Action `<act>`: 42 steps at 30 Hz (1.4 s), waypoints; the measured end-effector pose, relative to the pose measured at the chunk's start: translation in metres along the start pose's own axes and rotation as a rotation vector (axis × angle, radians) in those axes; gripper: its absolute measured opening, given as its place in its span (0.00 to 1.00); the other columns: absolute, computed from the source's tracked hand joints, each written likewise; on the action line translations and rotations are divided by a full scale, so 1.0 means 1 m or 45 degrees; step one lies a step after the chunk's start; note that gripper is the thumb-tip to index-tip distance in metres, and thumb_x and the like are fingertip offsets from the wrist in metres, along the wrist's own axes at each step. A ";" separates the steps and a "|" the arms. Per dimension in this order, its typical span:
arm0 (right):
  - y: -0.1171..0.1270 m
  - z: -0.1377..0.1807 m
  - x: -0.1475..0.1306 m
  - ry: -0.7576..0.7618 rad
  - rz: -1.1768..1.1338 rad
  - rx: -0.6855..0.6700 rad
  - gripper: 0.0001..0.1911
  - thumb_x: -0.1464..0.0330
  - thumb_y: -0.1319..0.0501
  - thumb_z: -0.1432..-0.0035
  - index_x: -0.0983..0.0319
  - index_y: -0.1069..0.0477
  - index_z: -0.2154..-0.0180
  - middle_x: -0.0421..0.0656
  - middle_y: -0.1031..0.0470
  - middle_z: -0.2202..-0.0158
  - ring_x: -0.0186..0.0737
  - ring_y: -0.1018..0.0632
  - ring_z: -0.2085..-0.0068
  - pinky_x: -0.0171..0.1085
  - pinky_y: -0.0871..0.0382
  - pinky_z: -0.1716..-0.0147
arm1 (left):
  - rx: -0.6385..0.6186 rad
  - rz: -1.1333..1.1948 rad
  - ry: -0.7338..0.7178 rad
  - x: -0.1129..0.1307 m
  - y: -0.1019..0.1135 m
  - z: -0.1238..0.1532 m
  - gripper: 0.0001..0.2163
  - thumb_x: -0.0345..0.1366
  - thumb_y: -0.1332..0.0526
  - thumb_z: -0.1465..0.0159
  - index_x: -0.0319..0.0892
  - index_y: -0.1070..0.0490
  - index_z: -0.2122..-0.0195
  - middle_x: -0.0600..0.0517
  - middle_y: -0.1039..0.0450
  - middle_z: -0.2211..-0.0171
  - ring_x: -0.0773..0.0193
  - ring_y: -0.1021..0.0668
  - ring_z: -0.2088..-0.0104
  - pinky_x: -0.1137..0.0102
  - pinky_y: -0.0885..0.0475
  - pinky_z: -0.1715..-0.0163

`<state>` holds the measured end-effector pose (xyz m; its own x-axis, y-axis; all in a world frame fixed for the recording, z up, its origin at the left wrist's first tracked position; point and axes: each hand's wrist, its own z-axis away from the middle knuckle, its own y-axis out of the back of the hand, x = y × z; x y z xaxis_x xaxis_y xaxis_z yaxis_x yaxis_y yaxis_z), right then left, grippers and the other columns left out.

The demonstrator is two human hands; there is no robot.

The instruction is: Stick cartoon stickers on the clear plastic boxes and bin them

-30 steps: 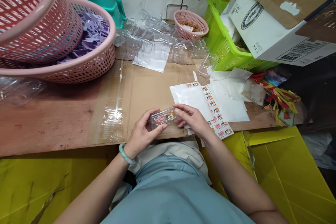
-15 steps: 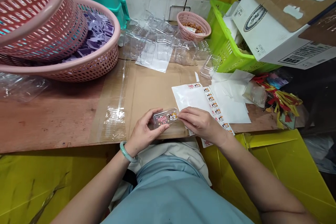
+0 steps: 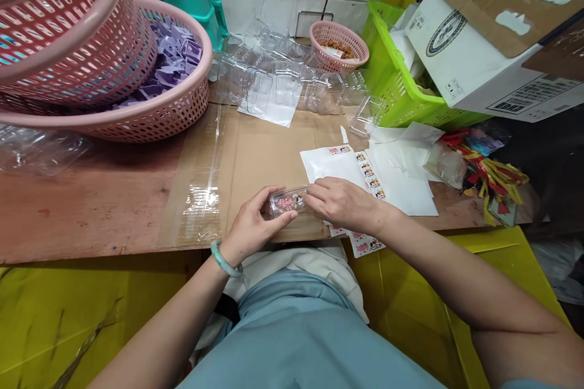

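Observation:
My left hand (image 3: 255,219) holds a small clear plastic box (image 3: 277,202) between thumb and fingers, just above the cardboard at the table's front edge. On the box's top lies a sticker (image 3: 287,202) with pink lettering and cartoon cats. My right hand (image 3: 340,202) is closed over the box's right end, fingers bent and pressed together, hiding that end and part of the cats. Beneath and beside this hand are sticker sheets (image 3: 365,242) with rows of the same print. A white sheet (image 3: 326,164) with one printed sticker at its top lies behind it.
Several clear plastic boxes (image 3: 319,91) lie heaped at the back. Pink baskets (image 3: 182,112) with purple pieces stand left, and a small pink basket (image 3: 335,61) stands behind. A green crate (image 3: 387,85), a carton (image 3: 474,55) and red-yellow tasselled items (image 3: 497,173) are at right.
My right hand has turned and moved slightly left, its fingers now covering more of the box's right end. My left hand keeps its hold on the box.

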<state>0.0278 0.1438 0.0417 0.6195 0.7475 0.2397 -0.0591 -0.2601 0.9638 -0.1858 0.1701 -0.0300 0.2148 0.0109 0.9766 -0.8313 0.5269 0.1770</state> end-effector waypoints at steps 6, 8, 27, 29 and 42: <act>-0.005 -0.003 0.006 0.076 0.049 0.154 0.12 0.79 0.47 0.37 0.64 0.32 0.70 0.41 0.31 0.74 0.37 0.34 0.73 0.38 0.39 0.71 | 0.035 -0.035 -0.008 0.001 -0.002 0.000 0.24 0.47 0.32 0.44 0.42 0.31 0.50 0.47 0.25 0.54 0.58 0.23 0.57 0.64 0.27 0.56; -0.006 -0.002 0.008 0.078 0.021 0.194 0.12 0.78 0.49 0.36 0.63 0.31 0.69 0.41 0.31 0.74 0.37 0.33 0.73 0.38 0.38 0.72 | 0.052 -0.024 -0.015 0.001 -0.003 0.000 0.24 0.46 0.32 0.44 0.42 0.31 0.50 0.48 0.25 0.55 0.58 0.23 0.57 0.64 0.27 0.56; -0.013 0.005 -0.042 -1.712 -1.688 0.491 0.16 0.55 0.36 0.47 0.62 0.32 0.73 0.37 0.34 0.76 0.32 0.34 0.74 0.33 0.39 0.73 | 0.402 -0.235 -0.573 -0.016 -0.044 0.007 0.27 0.36 0.33 0.42 0.45 0.41 0.43 0.41 0.36 0.42 0.53 0.32 0.40 0.52 0.35 0.42; -0.013 0.004 -0.040 -1.728 -1.703 0.461 0.16 0.56 0.35 0.49 0.62 0.32 0.75 0.36 0.35 0.77 0.31 0.36 0.75 0.32 0.41 0.75 | 0.402 -0.264 -0.625 -0.015 -0.044 0.006 0.28 0.35 0.33 0.42 0.46 0.41 0.42 0.42 0.34 0.44 0.53 0.31 0.42 0.52 0.34 0.42; -0.010 -0.006 -0.065 -1.233 -1.015 0.748 0.07 0.70 0.41 0.40 0.60 0.33 0.72 0.39 0.33 0.75 0.34 0.32 0.72 0.35 0.35 0.69 | 0.323 -0.027 -0.320 -0.011 -0.037 -0.003 0.23 0.38 0.35 0.40 0.44 0.36 0.44 0.44 0.32 0.47 0.56 0.27 0.45 0.58 0.32 0.44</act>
<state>-0.0167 0.1014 0.0176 0.6349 0.1591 -0.7560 0.7493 -0.3652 0.5524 -0.1561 0.1534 -0.0475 0.1269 -0.2239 0.9663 -0.9355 0.2968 0.1917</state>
